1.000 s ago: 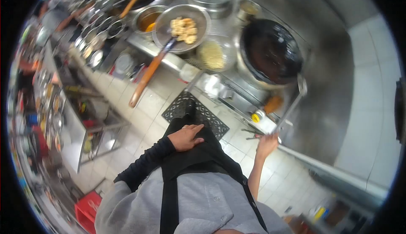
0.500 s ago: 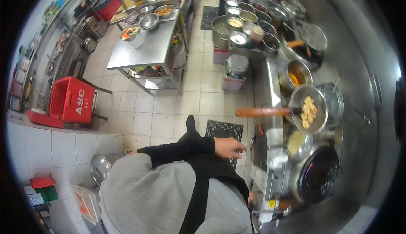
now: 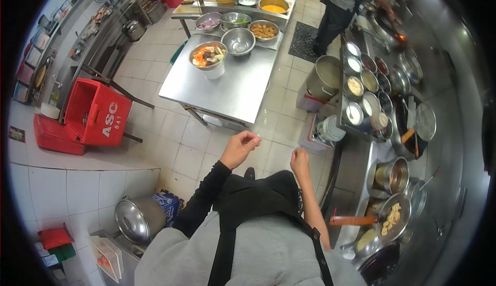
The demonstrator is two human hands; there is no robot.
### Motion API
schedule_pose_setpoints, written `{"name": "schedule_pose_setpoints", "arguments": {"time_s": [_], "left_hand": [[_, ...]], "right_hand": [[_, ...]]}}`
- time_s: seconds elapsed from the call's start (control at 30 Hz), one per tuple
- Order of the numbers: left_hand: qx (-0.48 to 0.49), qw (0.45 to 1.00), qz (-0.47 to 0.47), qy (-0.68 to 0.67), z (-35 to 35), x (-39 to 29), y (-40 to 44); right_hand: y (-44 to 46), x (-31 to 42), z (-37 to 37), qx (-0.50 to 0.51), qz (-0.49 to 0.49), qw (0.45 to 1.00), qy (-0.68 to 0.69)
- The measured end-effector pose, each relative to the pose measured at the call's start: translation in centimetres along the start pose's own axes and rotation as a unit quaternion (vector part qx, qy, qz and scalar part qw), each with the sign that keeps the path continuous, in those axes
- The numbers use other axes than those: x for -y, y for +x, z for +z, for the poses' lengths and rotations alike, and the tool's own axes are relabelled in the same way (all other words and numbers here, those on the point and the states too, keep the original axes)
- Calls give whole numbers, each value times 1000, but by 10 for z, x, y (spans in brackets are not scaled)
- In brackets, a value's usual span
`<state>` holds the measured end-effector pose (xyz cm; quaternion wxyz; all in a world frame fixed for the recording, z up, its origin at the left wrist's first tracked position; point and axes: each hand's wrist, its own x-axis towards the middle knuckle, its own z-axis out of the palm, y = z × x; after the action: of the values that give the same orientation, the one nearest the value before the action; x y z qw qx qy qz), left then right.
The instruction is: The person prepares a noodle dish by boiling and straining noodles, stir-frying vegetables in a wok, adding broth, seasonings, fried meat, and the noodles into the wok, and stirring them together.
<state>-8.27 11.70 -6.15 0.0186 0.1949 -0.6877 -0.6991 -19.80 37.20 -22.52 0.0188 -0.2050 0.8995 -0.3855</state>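
My left hand, below a black sleeve, hangs in front of my body near the front edge of the steel table. Its fingers curl in with nothing visible between them. Closed like a fist, my right hand is beside the steel counter and appears to hold nothing. Both hands are apart from every object. On the table stand a bowl of cut vegetables on a white tub, a steel bowl and a bowl of brown pieces.
At right, a strainer with pale pieces and a wooden handle juts over the counter. Nearby are a pot of brown liquid and seasoning containers. Another person works farther along. A red cooler box stands at left.
My view and body have turned left toward the steel table. The left hand has moved forward and its fingers have curled in. My right hand has come up into view. The other person shows more fully.
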Motion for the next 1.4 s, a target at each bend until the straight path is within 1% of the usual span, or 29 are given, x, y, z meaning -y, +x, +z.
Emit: {"name": "schedule_pose_setpoints", "arguments": {"time_s": [0.03,0.13,0.23,0.3,0.37,0.4,0.43,0.47,0.5,0.57,0.63,0.7,0.77,0.87,0.9,1.03,1.07,1.13,1.17,1.23,1.27,1.3,1.37,1.4], "left_hand": [[-15,1000,3,-1,-13,2,10],[-84,995,-8,-56,-42,5,36],[-185,976,-17,-111,-65,-5,65],[-242,961,-22,-135,-85,-9,89],[-297,941,-13,-164,-105,-5,120],[-332,923,-20,-192,-114,-4,137],[-367,905,-26,-216,-125,-4,154],[-399,885,-31,-238,-137,-5,170],[-422,872,-43,-246,-146,-4,184],[-467,842,-66,-263,-162,-3,204],[-486,825,-66,-280,-170,-1,213],[-517,799,-68,-299,-171,-3,219],[-521,802,-58,-287,-169,-5,219],[-533,798,-51,-277,-165,-17,223],[-536,799,-51,-268,-165,-18,224],[-534,812,-26,-233,-158,-15,230],[-538,811,-26,-228,-155,-15,228],[-545,810,-24,-217,-152,-16,229],[-552,800,-15,-236,-149,-19,229],[-562,783,1,-265,-142,-28,224],[-562,777,12,-284,-140,-34,222],[-561,771,21,-300,-139,-39,220],[-561,763,41,-318,-137,-58,218],[-558,769,39,-309,-135,-63,216]], "right_hand": [[38,13,5,7,-45,999,0],[137,64,17,50,-123,991,23],[239,106,42,85,-154,983,52],[310,133,62,75,-218,971,61],[381,180,76,95,-243,961,94],[416,204,88,91,-272,946,147],[449,225,102,89,-300,936,161],[485,248,118,108,-319,928,160],[514,276,127,115,-358,913,159],[581,315,176,141,-415,890,125],[638,352,230,199,-410,889,37],[678,382,272,271,-412,868,-59],[700,400,309,353,-414,824,-159],[710,380,372,395,-418,793,-203],[707,372,381,350,-429,811,-186],[733,367,407,361,-486,771,-198],[743,363,408,364,-488,780,-145],[764,358,404,366,-485,794,-36],[766,361,388,396,-424,814,-19],[776,353,383,477,-277,823,137],[779,353,376,506,-197,812,215],[779,351,368,540,-119,778,297],[779,351,357,544,-33,723,424],[775,349,345,539,11,689,485]]}}
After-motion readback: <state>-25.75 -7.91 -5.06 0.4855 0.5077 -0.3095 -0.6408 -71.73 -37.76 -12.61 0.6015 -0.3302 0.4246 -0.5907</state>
